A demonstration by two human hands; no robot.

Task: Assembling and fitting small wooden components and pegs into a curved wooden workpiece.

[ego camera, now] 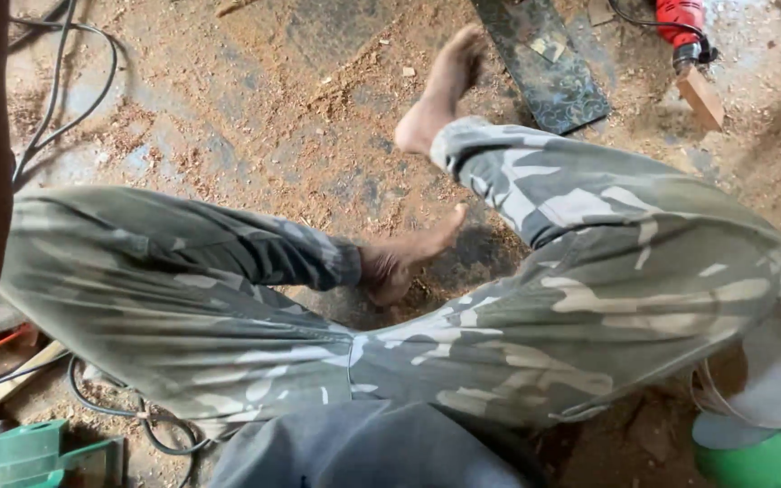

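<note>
Our hands are out of view, their grip untellable; we sit on the sawdust floor point(255, 108), the red power tool point(680, 23) well apart.

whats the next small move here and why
Probably reach forward and to the right for the red power tool. It lies idle beside a wood block on the sawdust-covered floor, and neither hand is in view holding anything.

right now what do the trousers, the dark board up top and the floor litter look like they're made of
Trousers: soft woven cloth, matte, camouflage print in green and pale patches; it creases and folds at the knees. Dark board: flat rigid panel, probably wood or laminate, dull black with a faint pattern. Floor litter: reddish-brown sawdust and wood shavings, loose and grainy.
</note>
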